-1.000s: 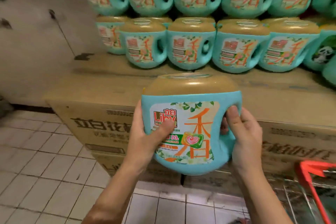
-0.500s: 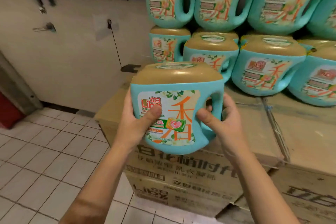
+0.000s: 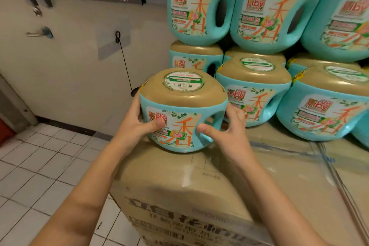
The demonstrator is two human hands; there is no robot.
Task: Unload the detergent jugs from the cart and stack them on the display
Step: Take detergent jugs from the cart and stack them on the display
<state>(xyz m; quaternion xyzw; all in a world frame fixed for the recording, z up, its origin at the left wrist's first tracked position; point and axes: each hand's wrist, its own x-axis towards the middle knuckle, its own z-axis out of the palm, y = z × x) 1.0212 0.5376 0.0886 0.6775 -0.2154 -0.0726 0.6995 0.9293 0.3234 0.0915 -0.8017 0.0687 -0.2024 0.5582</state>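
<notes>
Left of the stacked jugs (image 3: 253, 90), your left hand (image 3: 137, 126) and right hand (image 3: 229, 136) clasp the jug (image 3: 183, 106) by its sides; it is probably heavy and slick.

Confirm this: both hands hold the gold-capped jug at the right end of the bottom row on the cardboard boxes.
Wrong end. The head view shows the left hand and right hand holding the gold-capped jug at the left end of the bottom row on the cardboard boxes.
</notes>
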